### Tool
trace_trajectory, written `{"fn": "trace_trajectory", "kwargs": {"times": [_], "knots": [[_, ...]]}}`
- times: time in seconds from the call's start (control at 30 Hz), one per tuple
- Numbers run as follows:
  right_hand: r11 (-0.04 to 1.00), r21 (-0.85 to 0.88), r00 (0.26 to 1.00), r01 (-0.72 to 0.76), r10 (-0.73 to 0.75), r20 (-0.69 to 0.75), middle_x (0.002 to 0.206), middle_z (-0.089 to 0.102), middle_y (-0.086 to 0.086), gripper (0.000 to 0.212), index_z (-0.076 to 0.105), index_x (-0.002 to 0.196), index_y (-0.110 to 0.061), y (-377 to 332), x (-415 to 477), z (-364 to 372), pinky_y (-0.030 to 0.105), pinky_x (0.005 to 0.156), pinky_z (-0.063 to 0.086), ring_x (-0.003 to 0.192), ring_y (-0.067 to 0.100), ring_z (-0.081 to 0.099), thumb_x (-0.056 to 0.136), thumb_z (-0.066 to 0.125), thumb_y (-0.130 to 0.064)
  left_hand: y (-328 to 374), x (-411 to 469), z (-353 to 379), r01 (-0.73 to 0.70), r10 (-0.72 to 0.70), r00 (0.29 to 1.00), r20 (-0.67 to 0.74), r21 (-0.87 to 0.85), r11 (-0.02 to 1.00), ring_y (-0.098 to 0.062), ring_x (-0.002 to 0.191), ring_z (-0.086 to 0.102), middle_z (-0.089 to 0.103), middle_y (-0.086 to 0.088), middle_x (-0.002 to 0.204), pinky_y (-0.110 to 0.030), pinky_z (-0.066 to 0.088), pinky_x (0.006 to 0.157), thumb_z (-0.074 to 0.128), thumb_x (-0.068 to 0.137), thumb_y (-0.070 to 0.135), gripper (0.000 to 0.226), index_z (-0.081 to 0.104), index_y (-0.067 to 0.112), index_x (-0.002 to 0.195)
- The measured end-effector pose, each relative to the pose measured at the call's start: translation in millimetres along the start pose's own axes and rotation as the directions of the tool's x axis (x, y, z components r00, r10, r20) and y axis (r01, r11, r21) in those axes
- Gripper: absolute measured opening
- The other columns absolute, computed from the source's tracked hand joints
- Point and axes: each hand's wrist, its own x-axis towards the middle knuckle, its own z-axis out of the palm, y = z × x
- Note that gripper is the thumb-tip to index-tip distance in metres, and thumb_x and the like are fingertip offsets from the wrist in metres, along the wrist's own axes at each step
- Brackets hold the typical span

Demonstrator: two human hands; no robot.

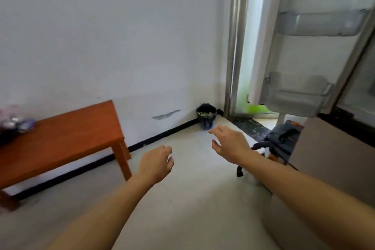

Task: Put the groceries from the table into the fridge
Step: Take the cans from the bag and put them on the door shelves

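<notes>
Blurred groceries sit at the far left end of the wooden table. My left hand hangs loosely curled and empty, my right hand spread and empty, beside the open fridge door.

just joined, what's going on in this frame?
A person is between the table and the fridge with nothing in hand. The left hand is loosely curled and the right hand is spread, both held out over the floor. A blurred pile of groceries sits at the left end of the wooden table. The fridge door stands open on the right, and its two shelves look empty.
</notes>
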Motion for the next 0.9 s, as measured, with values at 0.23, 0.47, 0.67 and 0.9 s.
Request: {"fn": "trace_trajectory", "kwargs": {"times": [0.23, 0.47, 0.67, 0.9], "knots": [[0.969, 0.117, 0.975, 0.219, -0.223, 0.020, 0.125, 0.057, -0.001, 0.038, 0.051, 0.131, -0.019, -209.6, 102.5, 75.3, 0.032, 0.085, 0.047, 0.112, 0.018, 0.056, 0.094, 0.049, -0.031, -196.7, -82.8, -56.6, 0.276, -0.277, 0.961, 0.013, 0.052, 0.960, -0.014, 0.085, 0.060, 0.061, 0.003, 0.100, -0.028, 0.049, 0.070, 0.049, 0.093, 0.033, 0.019, 0.058, 0.021, 0.105], [0.897, 0.191, 0.906, 0.399, -0.418, 0.071, 0.108, 0.059, -0.005, 0.028, 0.053, 0.118, -0.025, -386.5, 173.9, 134.1, 0.032, 0.077, 0.052, 0.096, 0.015, 0.058, 0.092, 0.050, -0.032, -367.4, -139.6, -90.7, 0.457, -0.459, 0.889, -0.010, 0.110, 0.883, -0.020, 0.098, 0.059, 0.059, 0.001, 0.111, -0.035, 0.048, 0.077, 0.046, 0.093, 0.033, 0.029, 0.055, 0.019, 0.117], [0.853, 0.223, 0.859, 0.472, -0.502, 0.099, 0.114, 0.056, -0.004, 0.035, 0.050, 0.127, -0.023, -470.5, 244.4, 173.3, 0.031, 0.076, 0.051, 0.099, 0.016, 0.056, 0.093, 0.049, -0.031, -459.4, -149.8, -89.0, 0.543, -0.542, 0.840, -0.032, 0.093, 0.835, -0.020, 0.095, 0.059, 0.057, 0.002, 0.111, -0.034, 0.046, 0.073, 0.044, 0.095, 0.033, 0.029, 0.054, 0.019, 0.118], [0.828, 0.256, 0.830, 0.499, -0.542, 0.134, 0.125, 0.054, -0.002, 0.039, 0.047, 0.132, -0.025, -548.1, 355.6, 242.7, 0.034, 0.082, 0.051, 0.108, 0.019, 0.057, 0.094, 0.050, -0.032, -579.1, -109.8, -87.3, 0.598, -0.595, 0.801, -0.067, 0.090, 0.796, -0.022, 0.095, 0.059, 0.058, 0.001, 0.106, -0.036, 0.048, 0.075, 0.047, 0.092, 0.032, 0.025, 0.056, 0.019, 0.111]]}}
